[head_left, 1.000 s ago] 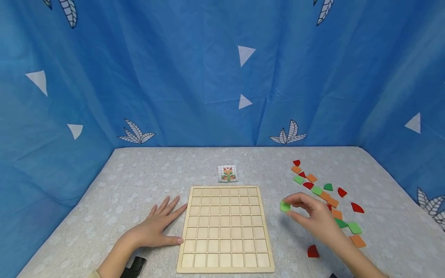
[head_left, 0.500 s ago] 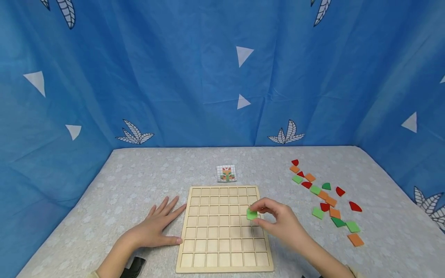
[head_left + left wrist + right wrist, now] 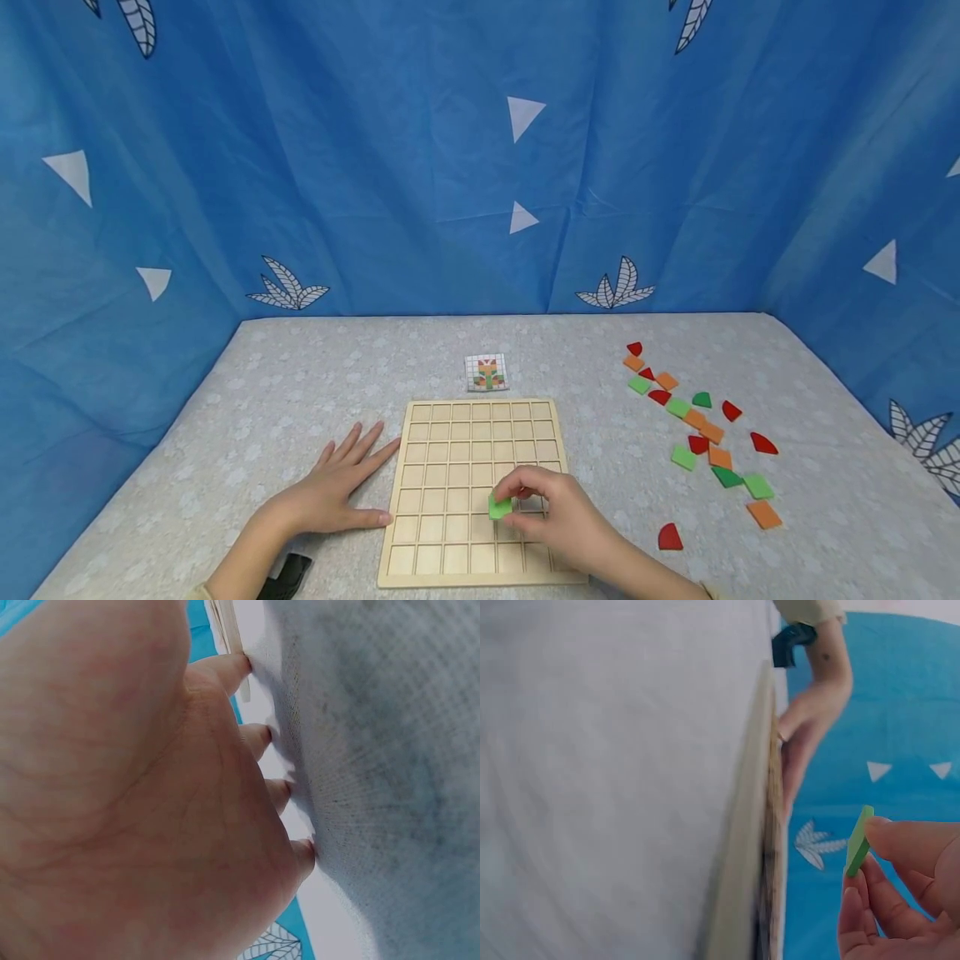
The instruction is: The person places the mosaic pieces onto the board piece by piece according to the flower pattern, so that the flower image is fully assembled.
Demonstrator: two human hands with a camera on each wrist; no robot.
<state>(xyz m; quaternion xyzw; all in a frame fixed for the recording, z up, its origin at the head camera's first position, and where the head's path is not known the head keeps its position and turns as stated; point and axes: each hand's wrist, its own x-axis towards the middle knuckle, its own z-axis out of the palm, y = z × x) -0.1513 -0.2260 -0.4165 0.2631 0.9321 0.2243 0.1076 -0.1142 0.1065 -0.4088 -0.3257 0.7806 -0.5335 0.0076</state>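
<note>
- Right hand (image 3: 555,512) pinches light-green square tile (image 3: 500,507) over pale wooden grid board (image 3: 433,500).
- Left hand (image 3: 333,492) beside board, fingers spread.
- Seated: none visible. Remaining: loose flat red, orange, green pieces (image 3: 711,432), right of right hand.

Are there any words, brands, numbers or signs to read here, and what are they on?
None: no word, label, brand or number is readable.
Small card: a coloured picture on a grid; anything finer is too small to read.
Blue cloth: leaf drawings and white shapes only.
Wooden board and green tile: no writing seen.
</note>
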